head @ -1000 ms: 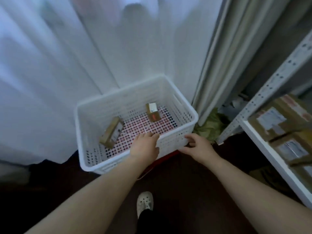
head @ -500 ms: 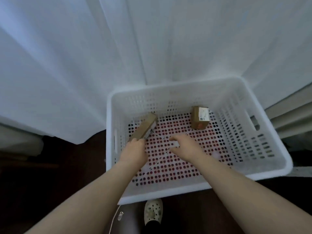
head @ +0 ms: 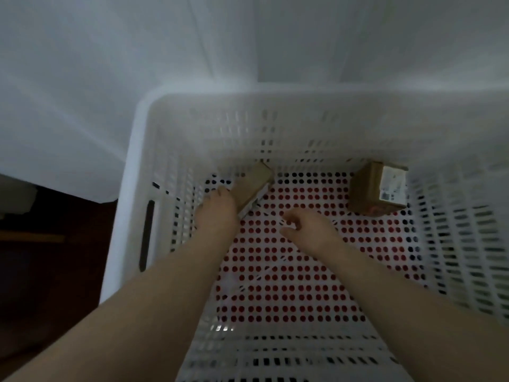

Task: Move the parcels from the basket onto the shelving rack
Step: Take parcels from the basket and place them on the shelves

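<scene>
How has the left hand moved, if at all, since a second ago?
Yes. From the near rim of the basket, the left hand went inside, to the parcel near its left wall.

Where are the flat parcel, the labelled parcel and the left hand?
flat parcel [head: 256, 183]: head view, on its brown top face.
labelled parcel [head: 366, 188]: head view, on its brown face beside the label.
left hand [head: 217, 216]: head view, on the back of the hand.
</scene>
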Available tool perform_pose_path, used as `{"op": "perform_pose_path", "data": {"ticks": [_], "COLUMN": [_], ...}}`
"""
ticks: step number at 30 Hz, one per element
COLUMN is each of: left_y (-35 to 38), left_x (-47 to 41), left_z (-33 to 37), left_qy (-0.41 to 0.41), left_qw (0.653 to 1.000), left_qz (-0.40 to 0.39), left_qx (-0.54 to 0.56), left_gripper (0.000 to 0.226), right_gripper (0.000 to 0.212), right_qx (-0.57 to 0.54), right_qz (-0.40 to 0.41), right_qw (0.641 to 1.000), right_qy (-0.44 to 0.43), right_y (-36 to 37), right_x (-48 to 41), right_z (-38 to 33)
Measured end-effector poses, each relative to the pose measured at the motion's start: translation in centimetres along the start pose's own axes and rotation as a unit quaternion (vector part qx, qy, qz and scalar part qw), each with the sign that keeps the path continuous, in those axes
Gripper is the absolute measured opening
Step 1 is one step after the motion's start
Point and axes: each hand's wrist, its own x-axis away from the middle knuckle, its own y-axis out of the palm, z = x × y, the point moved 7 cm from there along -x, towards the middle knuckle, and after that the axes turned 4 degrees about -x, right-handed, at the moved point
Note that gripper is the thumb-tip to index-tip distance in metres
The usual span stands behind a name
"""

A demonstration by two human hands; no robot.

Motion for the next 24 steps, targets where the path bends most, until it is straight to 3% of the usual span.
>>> {"op": "perform_pose_path", "data": {"ticks": [5, 8, 10, 13, 16, 20, 24], "left_y": [1.1, 0.7, -0.5, -4.7, -9.6, -16.0, -21.7], "left_x": [-0.4, 1.5, 4.0, 8.4, 12.8, 18.4, 24.2], "left_z": [0.5, 1.6, 2.5, 3.8, 4.9, 6.0, 7.4], "left_qy": [-0.012, 0.019, 0.025, 0.018, 0.029, 0.066, 0.108], "left_qw": [0.998, 0.984, 0.952, 0.876, 0.827, 0.808, 0.793], "left_qz": [-0.045, -0.127, -0.199, -0.272, -0.313, -0.340, -0.343], "left_qx": [0.038, 0.126, 0.231, 0.398, 0.466, 0.477, 0.492], "left_gripper": [0.020, 0.021, 0.031, 0.037, 0.037, 0.042, 0.033], "right_gripper": [0.043, 0.039, 0.039, 0.052, 0.062, 0.047, 0.033], "right_qx": [-0.059, -0.099, -0.150, -0.252, -0.358, -0.502, -0.524], "right_qz": [-0.005, 0.009, 0.030, 0.084, 0.120, 0.106, 0.108], "right_qw": [0.998, 0.994, 0.985, 0.955, 0.912, 0.849, 0.842], "right_qy": [0.022, 0.050, 0.081, 0.134, 0.161, 0.129, 0.067], "right_y": [-0.2, -1.8, -3.7, -7.1, -10.6, -14.4, -17.8], "right_x": [-1.0, 1.2, 3.7, 8.4, 13.0, 19.0, 25.2], "right_z": [2.3, 2.9, 3.1, 2.9, 2.4, -0.4, -3.9]}}
